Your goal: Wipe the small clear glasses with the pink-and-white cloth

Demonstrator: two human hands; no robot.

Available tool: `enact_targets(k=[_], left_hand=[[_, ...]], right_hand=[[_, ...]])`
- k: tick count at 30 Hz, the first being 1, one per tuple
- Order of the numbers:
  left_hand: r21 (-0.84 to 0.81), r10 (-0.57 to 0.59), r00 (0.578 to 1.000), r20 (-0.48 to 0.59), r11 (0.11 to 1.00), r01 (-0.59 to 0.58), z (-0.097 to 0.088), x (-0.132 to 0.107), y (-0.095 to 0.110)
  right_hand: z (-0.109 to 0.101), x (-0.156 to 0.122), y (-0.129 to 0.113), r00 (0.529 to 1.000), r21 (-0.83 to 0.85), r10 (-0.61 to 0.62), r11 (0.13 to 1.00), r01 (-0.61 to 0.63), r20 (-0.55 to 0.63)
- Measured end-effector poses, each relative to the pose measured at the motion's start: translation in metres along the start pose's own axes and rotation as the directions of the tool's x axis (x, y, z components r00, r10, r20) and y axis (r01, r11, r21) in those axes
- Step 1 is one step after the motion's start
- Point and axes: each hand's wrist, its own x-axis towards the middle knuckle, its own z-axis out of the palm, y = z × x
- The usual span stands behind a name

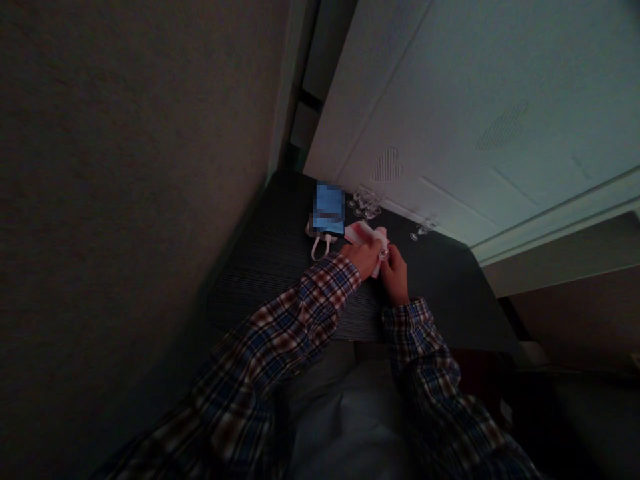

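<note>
Head view. Light dim. The person, in a blue, brown and white plaid long-sleeved shirt (pixel 285 320), had both bare hands together above a black wood-grained tabletop with rounded corners (pixel 265 257).

Left hand (pixel 364 259): fingers curled and closed on a soft pink-and-white cloth (pixel 361 231). Right hand (pixel 397 275): fingers bent in against the bundle from the right; I could not tell whether they pinched cloth or glass. A small, clear, round-rimmed glass piece (pixel 383 253) showed between the hands, against the cloth. Cloth position: within the hands, its left end near the lower right corner of a phone with a lit blue screen (pixel 330 203).

The screen was broken into coarse blocks; its content was unreadable. A white looped cable (pixel 314 252) lay just below it. Right of the phone, a cluster of small clear glass pieces (pixel 367 204); farther right, apart, a smaller clear glass group (pixel 425 227). Both stood near a white panel with ribbed heart reliefs (pixel 445 87).
</note>
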Motion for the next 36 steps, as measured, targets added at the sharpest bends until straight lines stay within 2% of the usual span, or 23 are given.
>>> enact_targets(k=[6,17,36], left_hand=[[-0.005,0.005,1.0,-0.025,1.0,-0.005,0.0035,0.0015,-0.0014],[-0.016,-0.025,1.0,-0.01,1.0,0.025,0.0006,0.0,0.0004],[-0.019,-0.001,1.0,-0.007,1.0,0.001,0.0013,0.0006,-0.0005]], right_hand=[[0.0002,0.0006,0.0011,1.0,-0.007,0.008,1.0,-0.008,0.001],[0.0003,0.0009,0.0027,1.0,-0.009,0.016,1.0,-0.016,-0.003],[0.0003,0.0011,0.0047,1.0,0.003,0.0,1.0,0.0,0.0]])
